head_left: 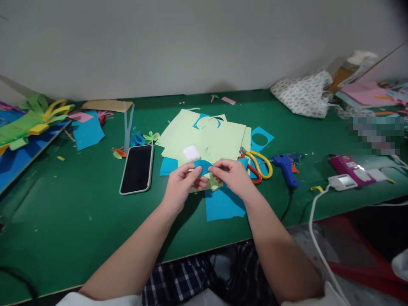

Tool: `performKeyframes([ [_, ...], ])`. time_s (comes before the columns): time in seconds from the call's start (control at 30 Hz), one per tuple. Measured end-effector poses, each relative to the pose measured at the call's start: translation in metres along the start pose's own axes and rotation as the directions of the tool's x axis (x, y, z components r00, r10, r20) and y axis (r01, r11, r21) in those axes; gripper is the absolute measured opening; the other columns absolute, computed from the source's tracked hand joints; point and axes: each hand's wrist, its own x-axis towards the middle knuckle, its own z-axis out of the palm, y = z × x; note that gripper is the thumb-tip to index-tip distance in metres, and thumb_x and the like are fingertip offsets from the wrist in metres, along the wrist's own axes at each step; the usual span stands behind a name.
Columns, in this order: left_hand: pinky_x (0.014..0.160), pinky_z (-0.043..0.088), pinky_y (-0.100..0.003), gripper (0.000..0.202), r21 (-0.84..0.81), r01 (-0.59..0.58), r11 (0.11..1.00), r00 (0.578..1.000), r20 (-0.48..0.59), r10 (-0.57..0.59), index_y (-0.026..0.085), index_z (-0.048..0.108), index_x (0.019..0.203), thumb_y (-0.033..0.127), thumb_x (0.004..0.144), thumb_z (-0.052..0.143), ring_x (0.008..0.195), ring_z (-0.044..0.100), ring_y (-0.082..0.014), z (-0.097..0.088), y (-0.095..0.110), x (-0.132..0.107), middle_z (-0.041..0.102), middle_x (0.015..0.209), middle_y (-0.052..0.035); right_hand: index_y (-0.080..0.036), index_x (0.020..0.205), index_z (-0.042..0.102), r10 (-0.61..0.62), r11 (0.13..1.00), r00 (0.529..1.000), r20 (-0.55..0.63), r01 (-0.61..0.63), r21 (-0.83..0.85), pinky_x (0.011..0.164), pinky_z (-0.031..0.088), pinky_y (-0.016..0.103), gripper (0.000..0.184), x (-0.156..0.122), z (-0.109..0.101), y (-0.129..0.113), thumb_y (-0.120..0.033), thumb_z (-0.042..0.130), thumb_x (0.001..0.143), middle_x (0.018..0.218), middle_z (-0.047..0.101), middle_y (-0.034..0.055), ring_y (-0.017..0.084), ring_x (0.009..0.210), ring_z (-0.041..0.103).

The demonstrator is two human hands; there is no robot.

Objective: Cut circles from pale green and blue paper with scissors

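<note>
The left hand (181, 187) and right hand (235, 176) hold a small, rounded piece of blue paper (203, 166) in their fingers, above layered pale green paper sheets (223, 136) on a green surface (79, 225). A small, white, rounded case (191, 153) rests on the sheets. A black-screened phone (137, 170) lies to the left; yellow-and-red-handled scissors (268, 171) and a blue glue gun (287, 168) lie right.

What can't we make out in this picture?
All in the head view:
Blue paper piece: full outline, covered by fingers of the left hand and right hand.
Red scissor handle: partly behind the right hand.
Pixelated object: identity, masked by blocks.
Blue board: cut off by left edge.
</note>
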Motion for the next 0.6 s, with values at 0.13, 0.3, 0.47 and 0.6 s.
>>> performKeyframes([
  [0.13,0.042,0.051,-0.022,0.048,-0.089,0.126,0.988,0.987,0.107,-0.116,0.016,0.059,0.07,0.062,0.07,0.073,0.048,0.065,-0.0143,0.0,0.005,0.0,0.074,0.069,-0.0085,-0.02,0.07,0.069,-0.112,0.992,0.992,-0.055,0.108,-0.071,0.061,0.049,0.027,0.014,0.0,0.0,-0.001,-0.03,0.07,0.08,0.07,0.068,0.0002,0.014,0.066,0.061],
  [0.3,0.043,0.048,-0.012,0.041,-0.168,0.201,0.965,0.973,0.145,-0.177,0.016,0.07,0.087,0.034,0.056,0.09,0.048,0.061,-0.0066,-0.002,0.009,0.001,0.069,0.063,0.0009,-0.024,0.088,0.076,-0.23,0.946,0.972,-0.048,0.212,-0.245,0.071,0.053,0.027,0.011,0.002,0.001,-0.001,-0.022,0.065,0.086,0.087,0.074,0.002,0.016,0.082,0.067],
  [0.47,0.045,0.047,-0.011,0.044,-0.199,0.171,0.965,0.985,0.064,-0.161,0.017,0.069,0.099,0.02,0.06,0.089,0.051,0.061,-0.0053,-0.001,0.009,0.002,0.064,0.06,0.0054,-0.022,0.103,0.074,-0.166,0.859,0.979,-0.119,0.084,-0.505,0.082,0.054,0.037,0.02,-0.015,-0.024,-0.002,-0.022,0.067,0.085,0.1,0.075,0.0074,0.022,0.09,0.068],
  [0.6,0.053,0.052,-0.013,0.034,-0.208,0.119,0.971,0.991,-0.04,-0.13,0.017,0.061,0.082,0.019,0.06,0.087,0.059,0.067,-0.0077,-0.001,0.009,0.003,0.067,0.061,0.0051,-0.016,0.108,0.072,-0.089,0.728,0.948,-0.305,-0.147,-0.67,0.087,0.05,0.05,0.026,-0.035,-0.062,0.007,-0.018,0.056,0.087,0.109,0.071,0.0153,0.032,0.099,0.065],
])
